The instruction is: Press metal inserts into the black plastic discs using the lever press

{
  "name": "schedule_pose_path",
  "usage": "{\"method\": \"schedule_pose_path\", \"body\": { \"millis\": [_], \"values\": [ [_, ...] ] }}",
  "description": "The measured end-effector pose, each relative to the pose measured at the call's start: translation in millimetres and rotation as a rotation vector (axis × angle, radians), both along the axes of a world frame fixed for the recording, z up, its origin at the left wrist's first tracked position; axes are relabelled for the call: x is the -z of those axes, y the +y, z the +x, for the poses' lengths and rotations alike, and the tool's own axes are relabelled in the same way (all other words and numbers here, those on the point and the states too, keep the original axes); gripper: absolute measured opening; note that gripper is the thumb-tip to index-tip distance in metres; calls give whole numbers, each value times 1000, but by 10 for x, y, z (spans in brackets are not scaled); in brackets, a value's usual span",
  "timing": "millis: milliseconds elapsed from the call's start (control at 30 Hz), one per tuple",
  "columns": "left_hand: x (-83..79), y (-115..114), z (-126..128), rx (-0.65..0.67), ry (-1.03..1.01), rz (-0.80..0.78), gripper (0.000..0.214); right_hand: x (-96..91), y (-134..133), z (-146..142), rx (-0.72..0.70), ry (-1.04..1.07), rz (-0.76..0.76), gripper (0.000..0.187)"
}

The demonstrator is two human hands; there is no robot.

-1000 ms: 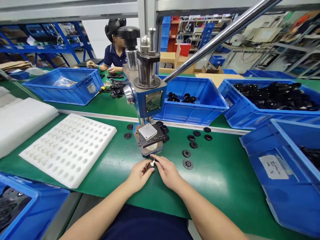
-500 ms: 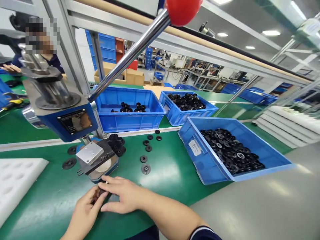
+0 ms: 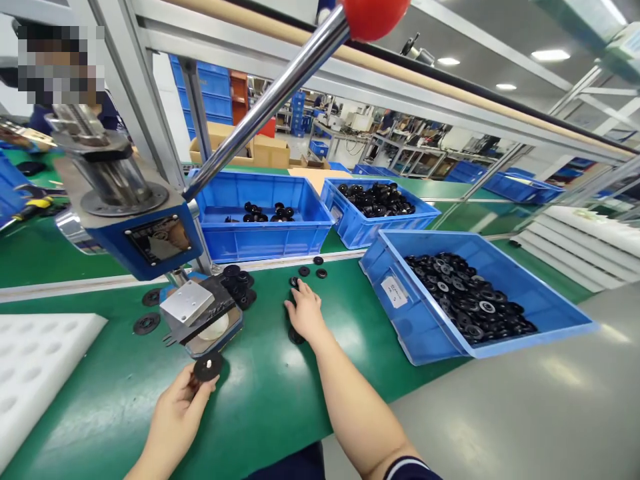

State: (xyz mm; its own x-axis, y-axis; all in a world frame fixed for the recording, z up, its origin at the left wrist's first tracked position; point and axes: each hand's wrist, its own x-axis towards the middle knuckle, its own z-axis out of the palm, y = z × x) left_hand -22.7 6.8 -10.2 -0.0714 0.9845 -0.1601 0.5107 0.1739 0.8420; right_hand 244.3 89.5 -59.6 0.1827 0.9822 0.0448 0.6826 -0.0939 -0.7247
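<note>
My left hand pinches a black disc with a small white pin in its centre, just in front of the hand press's base fixture. Over to the right, my right hand lies on the green mat among several loose black discs, fingers curled over one or more of them; what they grip is hidden. The blue hand press stands at the left, and its steel lever with a red knob rises up to the right.
Three blue bins hold black discs: one tilted at the right and two behind. A white foam tray lies at the left. Another person sits at the far left behind the press. Bare grey floor lies at the right.
My right hand has left the part in my left hand and reached forward to the loose discs. My left hand has lifted the disc with the white pin.
</note>
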Motion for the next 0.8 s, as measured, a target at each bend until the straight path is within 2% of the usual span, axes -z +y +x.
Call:
{"method": "schedule_pose_path", "body": {
  "millis": [133,267,400,600,700,800],
  "values": [
    [-144,19,85,7,-26,1,51,186,64,33,-36,36,48,38],
    [-199,14,160,51,-38,21,42,251,38,47,-57,80,126,39],
    [-105,-2,173,41,-50,49,36,276,-15,41,-85,114,181,41],
    [16,-36,151,47,-62,54,30,366,-71,-151,-247,140,146,35],
    [55,-64,118,81,-66,18,34,387,-77,-179,-253,118,110,39],
    [142,-114,24,91,-56,-5,42,328,-121,-182,-240,61,77,39]
  ]
}}
